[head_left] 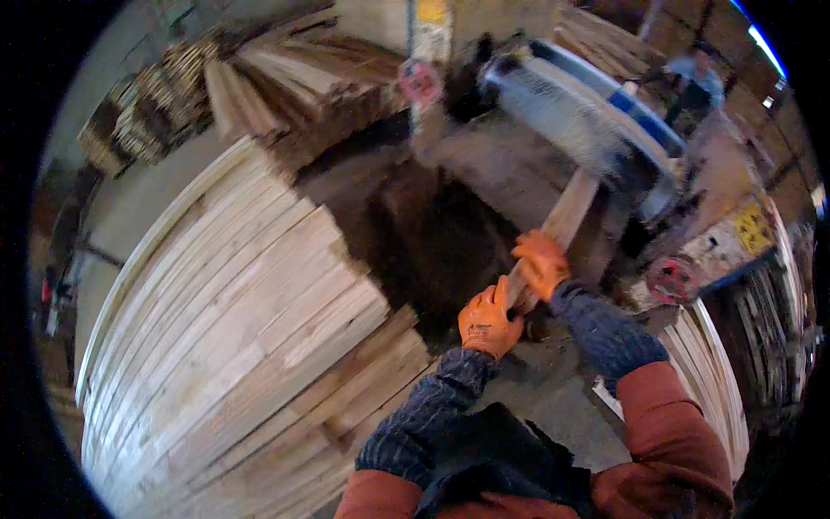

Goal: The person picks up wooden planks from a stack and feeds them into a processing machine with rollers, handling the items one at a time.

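A narrow wooden board (pixel 572 206) slants away from me, its far end at a bristly-looking grey roller (pixel 571 117) in a blue-framed machine. Both my hands wear orange gloves. My left hand (pixel 490 322) is closed around the near end of the board, at its left edge. Farther along, my right hand (pixel 542 262) wraps over the board from the right side, with the fingers curled on top. The roller's surface is blurred, and the underside of the board is hidden.
A large stack of pale planks (pixel 225 303) fills the left side. Rougher boards (pixel 303 73) are piled behind it. A machine side panel (pixel 709 251) with yellow and red markings stands at right, above more planks (pixel 705 372). Another person (pixel 696 82) is beyond the machine.
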The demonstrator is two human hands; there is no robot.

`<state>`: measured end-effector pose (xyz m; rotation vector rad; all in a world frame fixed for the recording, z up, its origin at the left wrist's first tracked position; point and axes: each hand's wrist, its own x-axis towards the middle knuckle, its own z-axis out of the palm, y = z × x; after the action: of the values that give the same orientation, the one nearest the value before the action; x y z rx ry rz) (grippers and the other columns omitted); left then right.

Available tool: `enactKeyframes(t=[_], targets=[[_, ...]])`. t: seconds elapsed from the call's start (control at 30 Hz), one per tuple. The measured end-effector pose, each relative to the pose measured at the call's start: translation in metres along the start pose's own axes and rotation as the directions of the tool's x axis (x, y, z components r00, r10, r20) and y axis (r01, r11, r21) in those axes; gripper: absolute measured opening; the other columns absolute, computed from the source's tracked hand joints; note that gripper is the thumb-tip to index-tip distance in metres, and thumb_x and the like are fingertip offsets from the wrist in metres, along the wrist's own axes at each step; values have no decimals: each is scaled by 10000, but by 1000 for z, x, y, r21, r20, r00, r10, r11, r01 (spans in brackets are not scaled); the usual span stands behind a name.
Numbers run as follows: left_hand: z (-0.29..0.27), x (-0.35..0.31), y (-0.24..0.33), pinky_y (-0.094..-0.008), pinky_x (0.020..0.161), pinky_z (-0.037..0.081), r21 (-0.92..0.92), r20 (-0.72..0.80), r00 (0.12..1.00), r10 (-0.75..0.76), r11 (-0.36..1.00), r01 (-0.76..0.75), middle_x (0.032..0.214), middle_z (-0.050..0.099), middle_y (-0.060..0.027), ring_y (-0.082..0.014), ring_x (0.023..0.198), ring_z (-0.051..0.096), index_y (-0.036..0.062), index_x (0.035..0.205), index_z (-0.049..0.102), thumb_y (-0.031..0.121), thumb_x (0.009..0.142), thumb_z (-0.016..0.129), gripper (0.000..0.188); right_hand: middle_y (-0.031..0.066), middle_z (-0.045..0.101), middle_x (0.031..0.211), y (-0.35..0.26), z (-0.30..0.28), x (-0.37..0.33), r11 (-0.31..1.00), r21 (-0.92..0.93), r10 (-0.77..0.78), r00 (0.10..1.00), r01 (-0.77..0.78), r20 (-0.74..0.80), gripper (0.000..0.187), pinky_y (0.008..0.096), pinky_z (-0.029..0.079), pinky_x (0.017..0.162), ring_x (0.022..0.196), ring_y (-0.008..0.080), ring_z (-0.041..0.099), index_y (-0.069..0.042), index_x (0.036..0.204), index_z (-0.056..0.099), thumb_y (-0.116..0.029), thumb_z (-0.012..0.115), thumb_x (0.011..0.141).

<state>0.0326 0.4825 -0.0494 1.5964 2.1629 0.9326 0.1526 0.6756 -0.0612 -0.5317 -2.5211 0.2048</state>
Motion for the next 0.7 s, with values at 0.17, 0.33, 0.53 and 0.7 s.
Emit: enactKeyframes(t=[0.17, 0.33, 0.53, 0.7], targets=[[-8, -146, -122, -491, 950, 514, -170, 46, 893, -449, 877, 450, 1172, 689, -222, -393, 1080, 656, 49, 1381, 523, 349, 816, 712, 667, 198, 657, 1194, 43, 29, 17, 961, -229, 222, 926, -155, 304, 325, 463, 462, 1026, 1154, 412, 586, -55, 1104, 678, -218, 695, 823], [-32, -341, -227, -410, 853, 555, -252, -144, 532, -834, 551, 795, 1093, 710, -188, -319, 955, 696, 30, 1360, 540, 302, 827, 757, 637, 212, 591, 1365, -102, 102, 42, 956, 205, 39, 787, -208, 616, 675, 434, 437, 1099, 1261, 375, 556, -30, 1344, 578, -400, 776, 815], [-73, -433, -249, -318, 704, 508, -878, -378, -80, -922, 330, 347, 898, 675, -73, -192, 799, 642, 44, 1302, 539, 340, 898, 760, 546, 119, 547, 1432, -92, 294, 0, 325, 666, -418, 530, -671, 738, 672, 380, 428, 1107, 1298, 267, 522, -65, 1437, 525, -452, 702, 917], [-139, -457, -281, -351, 723, 490, -979, -167, -311, -936, 194, -59, 891, 623, -88, -181, 793, 597, 42, 1243, 540, 428, 888, 771, 573, 124, 668, 1260, -12, 309, -83, 545, 493, 89, 632, -678, 770, 473, 443, 492, 1036, 1165, 313, 615, -14, 1292, 627, -301, 697, 923]])
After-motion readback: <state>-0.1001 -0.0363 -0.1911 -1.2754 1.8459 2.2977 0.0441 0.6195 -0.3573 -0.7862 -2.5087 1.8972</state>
